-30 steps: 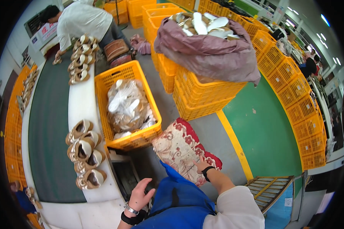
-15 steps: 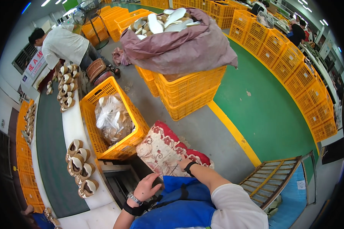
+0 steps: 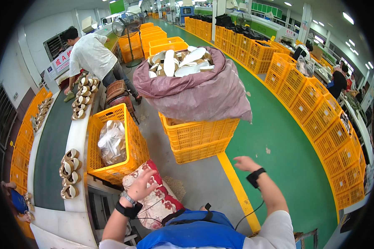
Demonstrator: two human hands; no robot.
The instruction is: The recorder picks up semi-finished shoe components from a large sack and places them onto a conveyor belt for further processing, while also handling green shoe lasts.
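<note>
My left hand (image 3: 141, 186) is raised with its fingers spread and nothing in it. It appears in front of a red and cream flowered cushion (image 3: 170, 201); whether the two touch I cannot tell. Out to the right, my right hand (image 3: 246, 164) is held in the air, fingers stretched out, empty as far as I can see. It shows against the green floor, short of the stacked yellow crates (image 3: 199, 135). A large mauve sack (image 3: 191, 93) full of white and tan shoe insoles (image 3: 183, 62) sits on those crates.
On the left runs a green conveyor belt (image 3: 50, 166) whose white edge bears several sandals (image 3: 70, 174). Beside it, a yellow crate (image 3: 139, 151) holds a clear plastic bag (image 3: 112, 143). A co-worker (image 3: 93, 56) bends over the belt ahead. Yellow crates (image 3: 311, 103) line the right.
My view has lifted. My right hand has left the cushion and moved out to the right; my left hand has risen and now appears over the cushion. The co-worker stands straighter.
</note>
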